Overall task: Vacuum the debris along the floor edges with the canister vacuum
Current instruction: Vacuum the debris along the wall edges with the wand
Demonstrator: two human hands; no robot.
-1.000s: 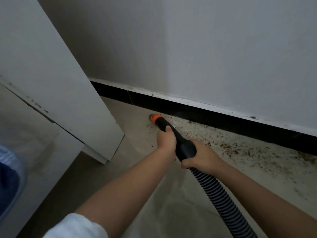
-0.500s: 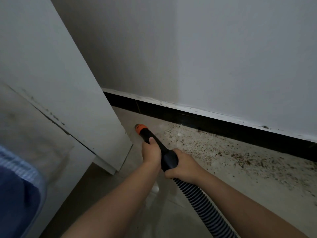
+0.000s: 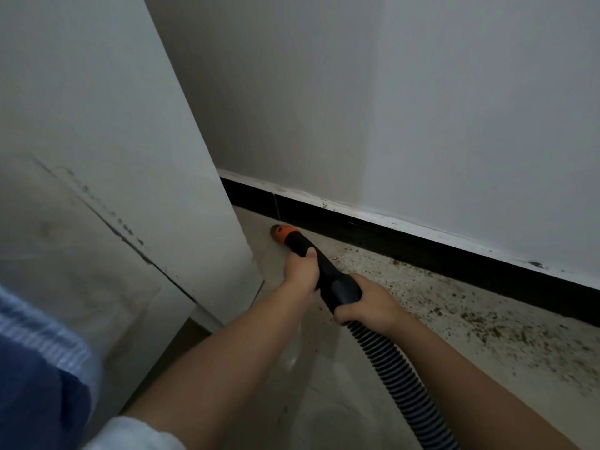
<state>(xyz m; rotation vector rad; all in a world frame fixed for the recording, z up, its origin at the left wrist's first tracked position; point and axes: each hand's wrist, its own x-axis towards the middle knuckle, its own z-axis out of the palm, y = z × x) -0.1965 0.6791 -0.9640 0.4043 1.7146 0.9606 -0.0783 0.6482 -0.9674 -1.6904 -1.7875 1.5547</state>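
Note:
A black vacuum nozzle [image 3: 300,244] with an orange tip [image 3: 281,233] points down at the pale floor close to the black baseboard [image 3: 422,251]. My left hand [image 3: 300,272] grips the nozzle just behind the orange tip. My right hand [image 3: 370,303] grips the black cuff where the ribbed hose [image 3: 394,375] joins; the hose runs back to the bottom edge of the view. Brown debris [image 3: 461,316] is scattered over the floor along the baseboard to the right of the nozzle. The canister itself is out of view.
A white cabinet or door panel [image 3: 136,190] stands close on the left, its lower corner near the nozzle. A white wall [image 3: 422,108] rises above the baseboard. Blue striped cloth [image 3: 35,368] fills the lower left corner.
The nozzle tip slid left along the floor toward the cabinet corner, then stayed near there. Both hands kept their grip. The view shifted so the cabinet fills more of the left.

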